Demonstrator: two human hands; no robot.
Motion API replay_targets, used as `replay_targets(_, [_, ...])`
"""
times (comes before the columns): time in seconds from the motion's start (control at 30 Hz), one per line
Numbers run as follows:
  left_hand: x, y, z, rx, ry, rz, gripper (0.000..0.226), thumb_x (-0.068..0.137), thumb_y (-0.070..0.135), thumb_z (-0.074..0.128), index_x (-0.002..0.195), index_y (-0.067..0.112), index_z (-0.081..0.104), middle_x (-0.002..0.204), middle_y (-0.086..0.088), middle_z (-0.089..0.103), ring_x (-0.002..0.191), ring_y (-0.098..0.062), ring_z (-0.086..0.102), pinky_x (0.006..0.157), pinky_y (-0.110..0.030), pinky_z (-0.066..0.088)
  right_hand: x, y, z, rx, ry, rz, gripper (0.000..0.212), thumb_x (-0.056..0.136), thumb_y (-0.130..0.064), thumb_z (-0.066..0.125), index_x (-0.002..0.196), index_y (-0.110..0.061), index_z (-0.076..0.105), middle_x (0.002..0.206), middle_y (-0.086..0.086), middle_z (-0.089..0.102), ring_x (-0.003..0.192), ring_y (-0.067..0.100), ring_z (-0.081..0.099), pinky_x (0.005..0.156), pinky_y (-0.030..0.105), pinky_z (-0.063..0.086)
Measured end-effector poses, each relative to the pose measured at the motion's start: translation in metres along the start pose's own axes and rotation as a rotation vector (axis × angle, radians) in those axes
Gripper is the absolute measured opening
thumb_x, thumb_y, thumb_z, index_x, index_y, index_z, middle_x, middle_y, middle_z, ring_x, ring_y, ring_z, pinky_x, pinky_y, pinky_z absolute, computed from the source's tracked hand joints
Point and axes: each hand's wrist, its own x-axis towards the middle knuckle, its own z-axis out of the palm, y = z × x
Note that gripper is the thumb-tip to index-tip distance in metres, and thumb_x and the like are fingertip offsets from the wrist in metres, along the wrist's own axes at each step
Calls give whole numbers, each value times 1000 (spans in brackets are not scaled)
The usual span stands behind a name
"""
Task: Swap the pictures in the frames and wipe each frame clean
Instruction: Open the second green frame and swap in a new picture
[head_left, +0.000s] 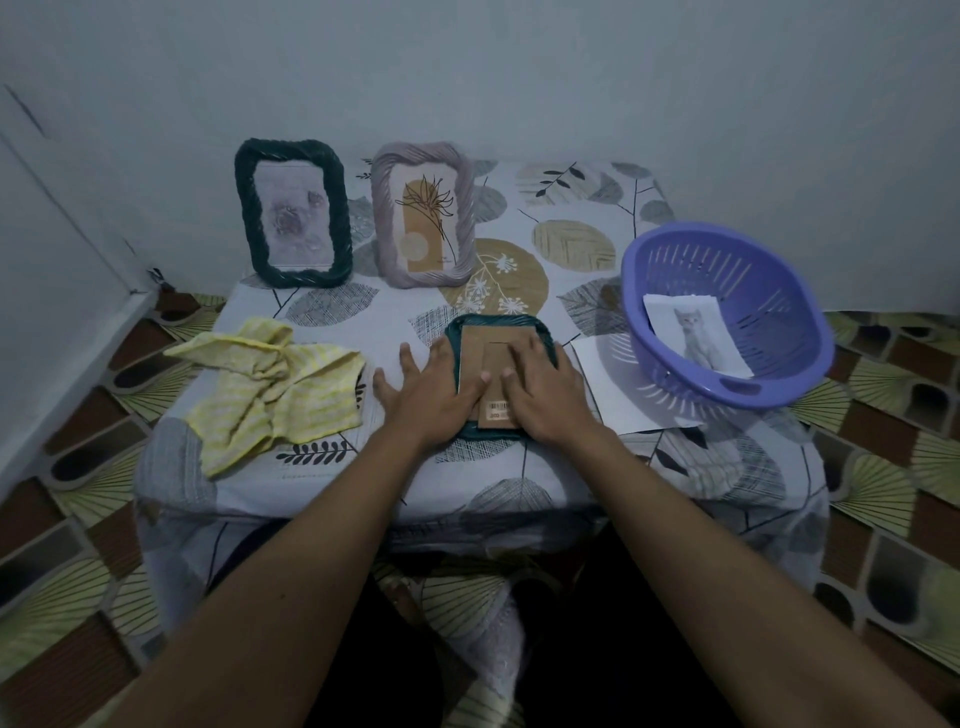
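Note:
A dark green frame (500, 323) lies face down on the table's near middle, its brown cardboard back (493, 348) up. My left hand (426, 389) rests flat on its left edge, fingers spread. My right hand (545, 384) presses flat on the cardboard back. Two frames stand upright at the back: a dark green frame (292, 213) with a faded picture and a mauve frame (422, 214) with a flower drawing. A cat picture (696, 335) lies in the purple basket (727, 312). A yellow cloth (275, 389) lies crumpled at the left.
A white sheet (608, 384) lies under the basket, right of the face-down frame. The low table has a leaf-patterned cover (571, 244) and stands against a wall (519, 78). Patterned floor tiles (78, 519) surround it.

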Motion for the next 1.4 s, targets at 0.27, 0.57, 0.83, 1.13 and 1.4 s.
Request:
replay_targets(0.27, [-13,-8,-4,-218,152,90,44,105,37,31,148,31,34,157,6,33,152,-17,5,111,-43,5,-4,0,6,-31,73,10,56,103,-46,30,155,-25,25,167,-2,10,153,26,2,120,47,8])
replay_targets(0.57, [-38,-37,-13,-336,163,393,51,80,58,54,112,22,71,110,5,66,111,-14,53,98,-47,44,-6,1,7,-68,73,14,59,104,-48,28,157,-23,22,167,0,9,153,28,-1,122,46,11])
replay_targets(0.83, [-42,-44,-14,-351,77,405,51,69,66,63,104,31,70,106,15,63,107,-10,56,100,-49,43,-6,1,8,-64,79,16,59,104,-49,28,157,-24,24,167,0,10,153,27,0,123,43,10])
replay_targets(1.13, [-38,-46,-13,-357,37,383,41,68,67,63,100,42,69,109,14,62,109,-11,55,102,-48,41,-8,-1,7,-54,87,16,57,104,-47,30,156,-24,27,166,2,13,153,28,1,123,40,8])
replay_targets(1.4, [-38,-47,-13,-301,21,427,28,71,71,56,93,57,67,101,27,57,109,-6,51,101,-53,38,-8,-1,8,-52,86,23,57,104,-47,29,156,-25,27,166,1,13,153,27,1,123,41,10])
